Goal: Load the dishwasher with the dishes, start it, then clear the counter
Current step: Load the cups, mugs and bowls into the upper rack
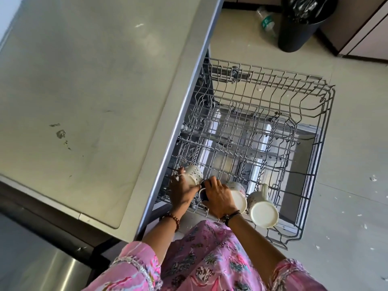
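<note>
The left hand [181, 191] has its grip wrapped around a white patterned mug [194, 175]; the right hand [218, 197] has its grip curled on a dark mug [202, 194]. Both sit at the near-left corner of the pulled-out dishwasher rack [310, 131], beside two white mugs [263, 213], under the worktop [84, 80] edge.

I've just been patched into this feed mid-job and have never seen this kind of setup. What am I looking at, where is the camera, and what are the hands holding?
There is no robot. One camera on a person's head looks down at their bare hands. The grey wire basket is a dishwasher rack pulled out from under the counter. The left hand has its grip on a white patterned mug. The right hand holds a dark mug. Two more white mugs lie in the rack to the right: one beside the right hand, another further out. A black bin stands on the floor beyond.
</note>
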